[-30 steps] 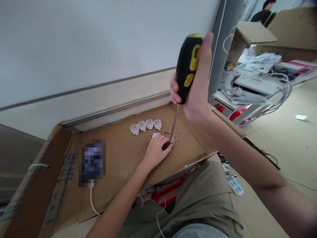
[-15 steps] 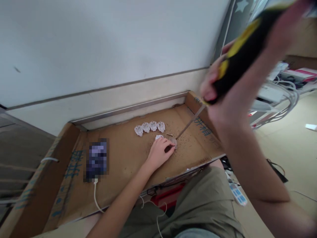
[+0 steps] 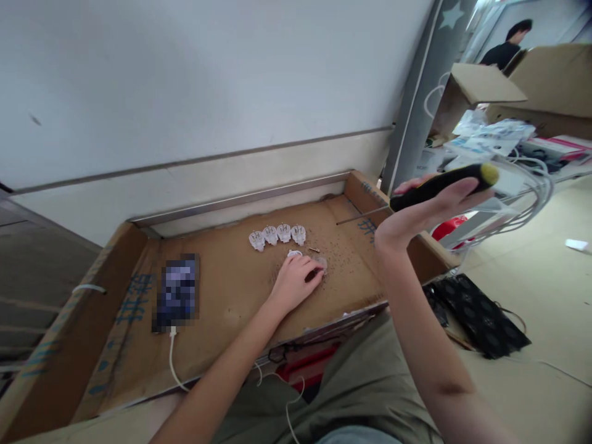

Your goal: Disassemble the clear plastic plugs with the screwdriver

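Observation:
My right hand [image 3: 419,213] grips a black and yellow screwdriver [image 3: 444,184], lying nearly level above the right flap of the cardboard sheet [image 3: 231,290], shaft pointing left. My left hand [image 3: 296,280] rests on the cardboard, fingers closed over a small white plug part [image 3: 320,264]. A row of several white plug parts [image 3: 277,235] lies just beyond that hand. A small screw [image 3: 315,250] lies beside them.
A phone [image 3: 176,293] on a white cable lies at the left of the cardboard. The wall runs behind. To the right stand cardboard boxes [image 3: 481,86], white cables [image 3: 531,191] and a black mat [image 3: 481,314]. Another person [image 3: 506,43] stands far back right.
My right hand lifted the screwdriver off the plug part and swung it from upright to nearly level, out to the right. My left hand stayed on the part.

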A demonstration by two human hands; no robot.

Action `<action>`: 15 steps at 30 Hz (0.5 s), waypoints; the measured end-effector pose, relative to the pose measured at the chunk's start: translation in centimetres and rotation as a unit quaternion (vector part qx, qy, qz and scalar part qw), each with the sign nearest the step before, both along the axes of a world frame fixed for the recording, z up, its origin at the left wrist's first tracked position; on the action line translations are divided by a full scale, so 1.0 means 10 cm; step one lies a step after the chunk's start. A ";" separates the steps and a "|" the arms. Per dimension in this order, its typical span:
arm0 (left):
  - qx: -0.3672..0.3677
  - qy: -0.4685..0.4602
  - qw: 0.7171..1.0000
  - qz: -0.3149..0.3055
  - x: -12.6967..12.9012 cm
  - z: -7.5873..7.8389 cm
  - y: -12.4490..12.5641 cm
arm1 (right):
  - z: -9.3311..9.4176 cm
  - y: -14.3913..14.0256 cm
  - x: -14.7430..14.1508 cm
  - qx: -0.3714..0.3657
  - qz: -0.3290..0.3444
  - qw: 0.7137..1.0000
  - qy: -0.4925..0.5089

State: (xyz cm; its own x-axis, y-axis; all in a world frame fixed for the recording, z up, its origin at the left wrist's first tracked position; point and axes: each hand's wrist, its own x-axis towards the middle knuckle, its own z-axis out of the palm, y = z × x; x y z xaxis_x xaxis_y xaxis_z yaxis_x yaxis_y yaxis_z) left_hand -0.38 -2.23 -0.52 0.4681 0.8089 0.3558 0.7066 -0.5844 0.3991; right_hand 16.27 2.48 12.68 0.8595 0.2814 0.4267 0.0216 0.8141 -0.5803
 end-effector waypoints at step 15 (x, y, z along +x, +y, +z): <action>0.008 -0.002 1.000 0.023 -0.04 0.05 -0.02 | -1.36 -0.81 0.46 -0.252 -0.087 0.944 -0.193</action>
State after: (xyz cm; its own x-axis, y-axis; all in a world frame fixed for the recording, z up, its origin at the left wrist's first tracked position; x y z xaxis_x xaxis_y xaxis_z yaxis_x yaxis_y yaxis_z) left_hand -0.79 -2.45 0.00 0.4291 0.8235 0.3711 0.7306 -0.5580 0.3935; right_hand 20.84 -5.63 -0.89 0.7187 0.4018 0.5674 0.4188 0.4012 -0.8146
